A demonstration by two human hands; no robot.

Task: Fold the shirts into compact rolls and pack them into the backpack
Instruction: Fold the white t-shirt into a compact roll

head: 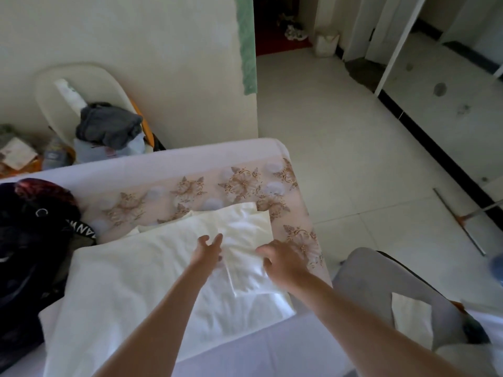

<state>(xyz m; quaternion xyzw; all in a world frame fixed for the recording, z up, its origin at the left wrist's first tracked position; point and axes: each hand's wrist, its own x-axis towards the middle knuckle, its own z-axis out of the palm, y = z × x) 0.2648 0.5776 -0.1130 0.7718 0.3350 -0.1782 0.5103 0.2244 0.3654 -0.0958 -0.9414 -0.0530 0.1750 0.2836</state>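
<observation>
Both hands, left hand (pixel 208 247) and right hand (pixel 280 261), hover with fingers spread, grasping nothing, above the white shirt (pixel 152 270); the dark backpack (pixel 30 240) lies left of the shirt.

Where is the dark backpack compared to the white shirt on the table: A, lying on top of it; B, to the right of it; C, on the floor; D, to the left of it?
D: the dark backpack sits at the table's left edge, beside the spread white shirt.

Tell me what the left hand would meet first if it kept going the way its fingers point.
Probably the folded part of the white shirt just ahead of the left hand, whose open fingers point away from the person across the table. Its height above the cloth is unclear, so it may already touch.
</observation>
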